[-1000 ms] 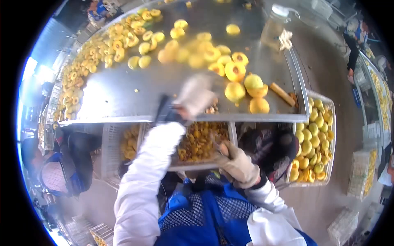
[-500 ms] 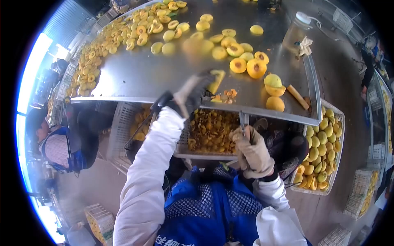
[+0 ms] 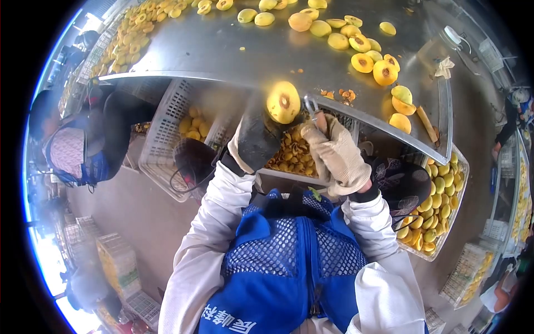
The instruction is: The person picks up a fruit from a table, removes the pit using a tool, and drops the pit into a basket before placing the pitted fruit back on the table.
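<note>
My left hand (image 3: pixel 257 140), in a dark-palmed glove, is closed around a yellow peach half (image 3: pixel 283 103) just off the table's front edge. The half's cut face, with a brown centre, is turned up toward me. In a beige glove, my right hand (image 3: pixel 336 156) grips a pitting knife (image 3: pixel 311 106) by its wooden handle, its metal loop pointing up. A small gap separates the tool from the fruit. Below both hands, a crate of peach scraps (image 3: pixel 297 153) sits partly hidden.
On the metal table (image 3: pixel 211 55) lie more peach halves (image 3: pixel 384 72), a pile of halves (image 3: pixel 125 47), a wooden stick (image 3: pixel 427 123), orange scraps (image 3: pixel 347 96) and a clear jar (image 3: pixel 439 44). A crate of peaches (image 3: pixel 439 200) stands right, a white crate (image 3: pixel 161 147) left. Another person (image 3: pixel 83 145) sits at left.
My left hand has come back from over the table toward the tool, now showing a peach half cut face up. The right hand still holds the knife. The view has shifted.
</note>
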Motion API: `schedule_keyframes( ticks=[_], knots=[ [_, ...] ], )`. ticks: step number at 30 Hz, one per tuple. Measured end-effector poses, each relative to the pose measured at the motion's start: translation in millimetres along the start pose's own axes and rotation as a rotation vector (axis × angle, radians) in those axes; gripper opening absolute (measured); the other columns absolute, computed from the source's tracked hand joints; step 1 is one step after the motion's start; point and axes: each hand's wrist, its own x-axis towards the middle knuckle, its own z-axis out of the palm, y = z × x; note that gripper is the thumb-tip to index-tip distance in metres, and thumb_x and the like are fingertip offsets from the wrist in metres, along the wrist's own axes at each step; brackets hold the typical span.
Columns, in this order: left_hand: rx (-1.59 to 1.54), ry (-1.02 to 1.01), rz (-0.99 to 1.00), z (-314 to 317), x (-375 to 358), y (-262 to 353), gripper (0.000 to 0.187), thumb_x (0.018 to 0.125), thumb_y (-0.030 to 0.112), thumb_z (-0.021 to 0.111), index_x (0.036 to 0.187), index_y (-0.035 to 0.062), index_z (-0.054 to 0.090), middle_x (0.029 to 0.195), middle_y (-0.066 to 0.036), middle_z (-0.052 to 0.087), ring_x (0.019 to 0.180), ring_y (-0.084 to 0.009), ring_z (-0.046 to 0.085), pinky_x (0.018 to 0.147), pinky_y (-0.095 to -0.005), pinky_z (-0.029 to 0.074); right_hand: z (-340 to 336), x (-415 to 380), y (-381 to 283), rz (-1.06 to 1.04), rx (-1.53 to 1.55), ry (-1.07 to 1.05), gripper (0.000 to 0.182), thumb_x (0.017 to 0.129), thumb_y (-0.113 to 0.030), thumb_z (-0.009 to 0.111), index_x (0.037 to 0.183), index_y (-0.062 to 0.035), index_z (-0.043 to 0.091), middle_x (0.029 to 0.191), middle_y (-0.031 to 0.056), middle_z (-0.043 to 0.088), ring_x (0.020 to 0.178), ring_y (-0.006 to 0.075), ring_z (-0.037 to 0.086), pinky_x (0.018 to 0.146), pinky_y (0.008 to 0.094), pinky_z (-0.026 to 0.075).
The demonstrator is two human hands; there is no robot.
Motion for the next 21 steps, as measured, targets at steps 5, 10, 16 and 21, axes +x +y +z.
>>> schedule_keyframes(
  ticks=[5, 10, 16, 21],
  knots=[
    [-0.145, 0.025, -0.202, -8.3, -5.5, 18.3, 0.058, 0.082, -0.005, 0.073, 0.132, -0.0016, 0.045, 0.118, -0.015, 0.063, 0.106, -0.0241, 0.064, 0.092, -0.0325, 0.053, 1.5, 1.6, 3.9, -0.063, 0.036, 0.022, 0.024, 0.096, -0.026, 0.063, 0.104, -0.0035, 0.058, 0.060, -0.0012, 0.051, 0.040, 0.0070, 0.042, 0.036, 0.0222, 0.030],
    [0.224, 0.100, -0.071, -8.4, -5.4, 9.2, 0.047, 0.082, -0.005, 0.068, 0.126, -0.0017, 0.053, 0.116, -0.016, 0.064, 0.106, -0.0271, 0.064, 0.092, -0.0329, 0.052, 3.2, 9.9, 14.7, -0.034, 0.051, -0.051, 0.022, 0.094, -0.024, 0.063, 0.101, -0.0035, 0.058, 0.061, -0.0010, 0.051, 0.039, 0.0079, 0.043, 0.036, 0.0233, 0.031],
    [-0.577, -0.020, -0.217, -17.4, -19.2, 50.8, 0.039, 0.098, 0.012, 0.055, 0.133, -0.0011, 0.050, 0.127, -0.013, 0.058, 0.116, -0.0210, 0.059, 0.099, -0.0298, 0.048, -9.1, 33.8, 51.1, -0.615, -0.538, -0.061, 0.043, 0.081, -0.020, 0.070, 0.120, -0.0021, 0.061, 0.110, 0.0213, 0.061, 0.093, 0.0338, 0.064, 0.083, 0.0427, 0.052],
    [-1.191, 0.295, -0.554, 31.1, -15.2, -69.1, 0.037, 0.093, 0.012, 0.064, 0.130, 0.0095, 0.058, 0.119, -0.004, 0.063, 0.109, -0.0176, 0.060, 0.094, -0.0323, 0.049, 2.7, 64.8, 46.1, -0.555, -0.450, 0.042, 0.037, 0.095, -0.011, 0.056, 0.130, 0.0007, 0.052, 0.122, 0.0125, 0.059, 0.110, 0.0211, 0.057, 0.098, 0.0340, 0.044]
  ],
)
